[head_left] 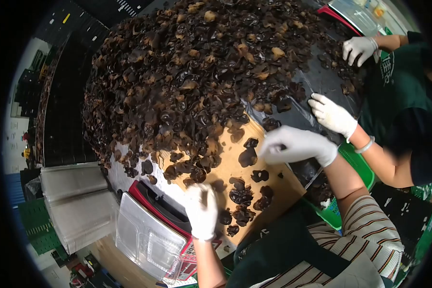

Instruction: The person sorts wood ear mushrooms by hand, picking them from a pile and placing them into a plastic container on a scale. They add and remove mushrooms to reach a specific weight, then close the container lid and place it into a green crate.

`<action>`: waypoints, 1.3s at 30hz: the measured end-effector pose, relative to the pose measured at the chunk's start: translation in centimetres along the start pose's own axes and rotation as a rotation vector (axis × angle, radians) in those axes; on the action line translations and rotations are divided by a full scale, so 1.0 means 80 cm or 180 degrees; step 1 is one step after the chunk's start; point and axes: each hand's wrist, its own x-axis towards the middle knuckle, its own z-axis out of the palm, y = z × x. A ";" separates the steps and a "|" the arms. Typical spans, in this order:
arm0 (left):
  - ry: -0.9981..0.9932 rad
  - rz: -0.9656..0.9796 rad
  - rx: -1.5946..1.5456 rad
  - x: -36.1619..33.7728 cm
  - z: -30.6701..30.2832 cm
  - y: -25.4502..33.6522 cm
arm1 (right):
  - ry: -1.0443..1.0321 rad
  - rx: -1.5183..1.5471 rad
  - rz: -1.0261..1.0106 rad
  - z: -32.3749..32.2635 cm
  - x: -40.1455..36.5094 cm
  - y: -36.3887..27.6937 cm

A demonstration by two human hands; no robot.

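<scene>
A large heap of dark brown wood-ear fungus covers most of the table. Loose dark pieces lie on a tan board at the near side. My left hand, in a white glove, is at the board's left edge beside the red scale, its fingers bent; what they hold, if anything, is hidden. Over the board's right side is my right hand, also gloved in white and blurred, with fingers curled and a gap between thumb and fingers. No piece shows in it.
A red and black scale and clear plastic trays stand at the lower left. A co-worker's two gloved hands are at the right. Below them is a green basket. Black crates stand at the left.
</scene>
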 end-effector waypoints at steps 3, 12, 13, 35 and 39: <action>0.0406 0.0225 0.0954 0.040 0.014 0.019 | 0.1816 -0.1696 -0.0674 0.044 0.045 0.029; -0.1112 0.0390 -0.0051 -0.043 -0.002 0.014 | 0.0845 -0.1077 -0.1997 0.166 0.004 0.009; -0.1173 0.0103 -0.0448 -0.048 -0.009 0.012 | 0.0891 -0.0897 -0.1993 0.166 0.003 0.004; 0.0683 0.0001 0.1195 0.079 0.021 -0.033 | -0.0149 0.0041 -0.0448 0.013 0.028 -0.008; 0.0519 -0.0260 0.1201 0.077 0.028 -0.031 | 0.1938 -0.2150 -0.1730 0.098 0.096 0.055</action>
